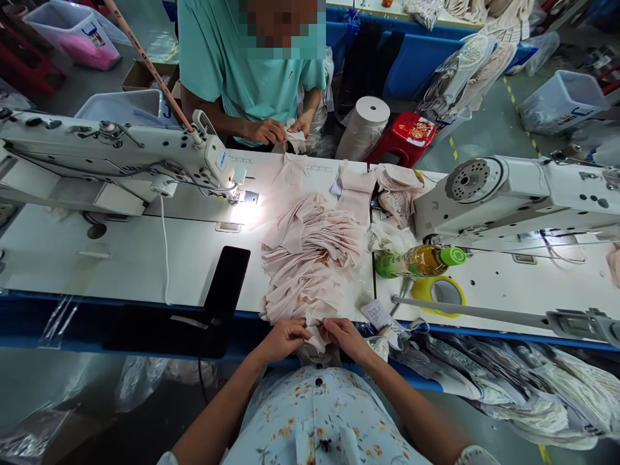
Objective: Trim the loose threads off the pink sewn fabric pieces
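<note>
My left hand [285,338] and my right hand [347,337] meet at the near table edge, both pinching a small pale pink fabric piece [317,330] between the fingertips. Just beyond them lies a fanned pile of the same pink fabric pieces [310,255] on the white table [121,258]. More pink pieces [356,184] lie farther back. The part of the piece under my fingers is hidden.
A sewing machine [111,155] stands at left with its lamp on, another sewing machine [508,194] at right. A black phone [227,279], a lying bottle [419,261] and a yellow tape roll [442,290] sit nearby. A person in a teal shirt [242,64] handles fabric across the table.
</note>
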